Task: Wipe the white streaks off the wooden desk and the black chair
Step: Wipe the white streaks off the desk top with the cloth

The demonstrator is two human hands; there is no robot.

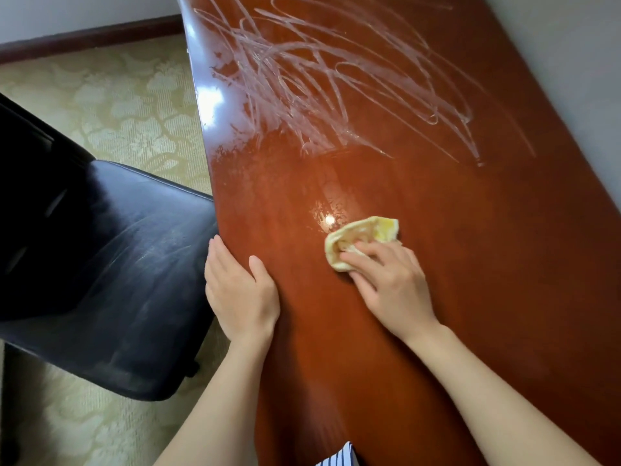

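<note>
We grip the yellow cloth (356,234) in our right hand (391,280) on the desk (477,264), our left hand (240,290) flat on its edge.

Place: office or study | desk (470,264): glossy red-brown wood, set against plain wall (571,62) | chair (111,264): black, padded | carpet (134,105): cream, floral | skirting (90,35): dark wood

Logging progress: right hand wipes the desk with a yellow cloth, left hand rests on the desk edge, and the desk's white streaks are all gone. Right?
No: the head view shows white streaks covering the far part of the desk; only the near part looks wiped. The right hand grips the yellow cloth, and the left hand rests on the edge.
</note>
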